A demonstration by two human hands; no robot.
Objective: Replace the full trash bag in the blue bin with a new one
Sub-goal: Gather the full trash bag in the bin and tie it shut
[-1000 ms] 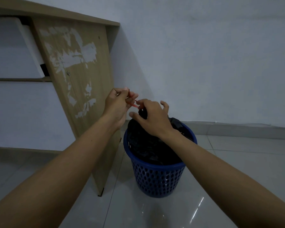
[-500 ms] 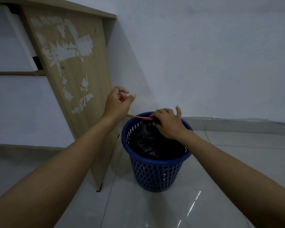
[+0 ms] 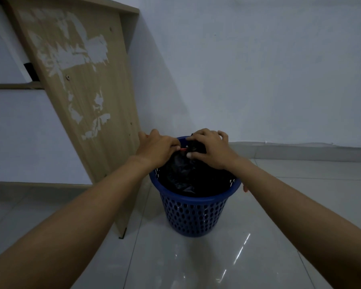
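Our left hand [image 3: 155, 150] pinches a red tie [image 3: 183, 149]; our right hand [image 3: 212, 150] grips the gathered neck of the black trash bag [image 3: 180, 174], which sits inside the blue bin [image 3: 194, 213] on the floor [image 3: 258, 247], desk panel [image 3: 81, 97] at ten o'clock.

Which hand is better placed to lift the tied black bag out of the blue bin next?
Probably the right hand: it already clutches the gathered neck of the black bag above the blue bin. The left hand pinches only the red tie beside it.
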